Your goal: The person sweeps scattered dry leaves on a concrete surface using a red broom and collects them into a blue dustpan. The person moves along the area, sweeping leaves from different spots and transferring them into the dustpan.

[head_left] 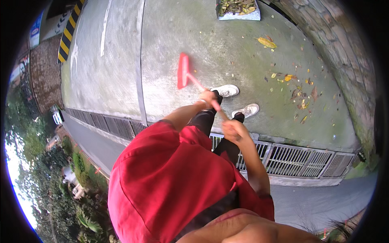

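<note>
While both hands are wrapped round the pale handle of the red broom [184, 72], the sweeping stroke depends on how they share the work. The left hand [208, 98] sits lower on the shaft, its grip closed around the handle; the right hand [234, 130] holds the upper end, grip likewise closed on it. The broom head rests on or just above the grey concrete pavement [194, 36], out in front of the white sneakers [237, 99] and to the person's left.

The fallen leaves [298, 87] lie scattered on the far side of the feet, near the curved stone wall [344, 56], well apart from the broom head. To sweep well here, I judge that the head should be carried across to those leaves, set flat so the whole bristle edge meets the concrete, and drawn in short, low strokes, with the lower hand steering and the upper hand acting as pivot. A tray full of leaves [238, 10] sits further ahead. Strokes are best angled away from the metal drain grating [291, 158] behind the feet, since small leaves could drop through its bars.
</note>
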`<state>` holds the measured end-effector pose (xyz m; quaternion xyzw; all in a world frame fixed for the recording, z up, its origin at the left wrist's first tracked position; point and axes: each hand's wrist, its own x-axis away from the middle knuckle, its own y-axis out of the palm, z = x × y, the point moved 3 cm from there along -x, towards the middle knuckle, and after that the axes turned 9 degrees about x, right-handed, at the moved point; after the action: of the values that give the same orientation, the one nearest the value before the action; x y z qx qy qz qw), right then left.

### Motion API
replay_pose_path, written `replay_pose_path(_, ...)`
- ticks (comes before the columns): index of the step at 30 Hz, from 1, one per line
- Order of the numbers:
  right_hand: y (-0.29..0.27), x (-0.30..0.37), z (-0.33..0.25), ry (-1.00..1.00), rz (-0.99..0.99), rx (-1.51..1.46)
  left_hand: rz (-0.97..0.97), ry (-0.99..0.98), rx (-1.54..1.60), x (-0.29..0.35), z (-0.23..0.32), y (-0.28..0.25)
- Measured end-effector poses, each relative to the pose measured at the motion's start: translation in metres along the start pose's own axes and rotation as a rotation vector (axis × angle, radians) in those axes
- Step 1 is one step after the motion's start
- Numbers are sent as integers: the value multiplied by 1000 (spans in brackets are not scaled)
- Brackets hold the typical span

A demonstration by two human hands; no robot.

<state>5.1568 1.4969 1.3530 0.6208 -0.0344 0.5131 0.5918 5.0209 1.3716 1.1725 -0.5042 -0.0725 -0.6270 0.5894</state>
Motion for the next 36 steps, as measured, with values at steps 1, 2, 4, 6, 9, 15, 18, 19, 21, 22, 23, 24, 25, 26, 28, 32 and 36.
replay_pose_path(1, -15, 31, 2, -35, 35, -153, -13, 61, 40, -19, 37, 12)
replay_pose_path(2, -30, 74, 7, -117, 74, -254, -77, 26, 81, -36, 76, 26)
replay_pose_path(4, -44, 145, 28, -273, 44, -456, -46, 261, 135, -56, 167, 40)
replay_pose_path(6, -39, 193, 51, -429, 64, -539, 45, 567, 37, -59, 249, 37)
replay_pose_path(9, -16, 220, 80, -543, 441, -425, 227, 828, 153, -41, 316, 12)
replay_pose_path(15, 28, 215, 128, -241, 720, 163, 147, 982, 65, 22, 294, -13)
replay_pose_path(18, 18, 194, 108, -241, 464, 86, 59, 668, -41, 33, 229, -29)
replay_pose_path(19, 15, 183, 96, -223, 362, 44, 157, 665, -44, 37, 204, -43)
replay_pose_path(21, 10, 152, 64, -105, 213, 212, 72, 443, -77, 43, 150, -64)
replay_pose_path(22, 10, 136, 54, -48, 239, 295, 103, 423, -83, 51, 127, -73)
replay_pose_path(23, 19, 121, 45, -62, 156, 312, 154, 424, -119, 56, 104, -87)
replay_pose_path(24, 27, 100, 41, -130, 242, 517, 182, 413, -55, 63, 84, -97)
replay_pose_path(25, 41, 80, 35, -219, 249, 692, 215, 411, 5, 71, 66, -104)
replay_pose_path(26, 54, 60, 29, -310, 272, 867, 266, 433, 52, 75, 52, -112)
replay_pose_path(28, 79, 27, 16, -348, 295, 989, 332, 463, 92, 78, 28, -130)
replay_pose_path(32, 129, -11, -21, -230, 304, 990, 351, 524, 160, 62, -12, -183)
replay_pose_path(36, 197, -31, -70, -121, 331, 1062, 376, 431, 189, 47, -67, -246)
